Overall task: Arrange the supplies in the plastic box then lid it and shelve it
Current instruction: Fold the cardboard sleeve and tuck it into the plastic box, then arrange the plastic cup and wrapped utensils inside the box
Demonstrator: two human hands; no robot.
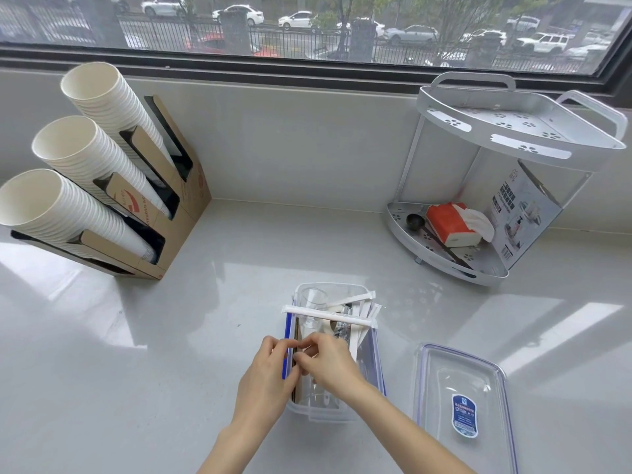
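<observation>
A clear plastic box point(376, 364) with blue seals stands on the grey counter in front of me. Inside it are a clear cup point(313, 301), several paper-wrapped straws and small packets. One wrapped straw point(328, 317) lies across the box's rim. My left hand point(268, 374) and my right hand point(330, 362) meet over the box's left side, fingertips pinching a thin flat packet point(297, 350) that stands along the left wall. The box's clear lid point(461, 405) with a blue label lies flat on the counter to the right of the box.
A white two-tier corner shelf point(513, 138) stands at the back right; its lower tier holds an orange tissue pack point(448, 224), a black scoop and a printed carton. A cardboard holder point(178, 213) with three stacks of paper cups stands at the left. A window runs along the back.
</observation>
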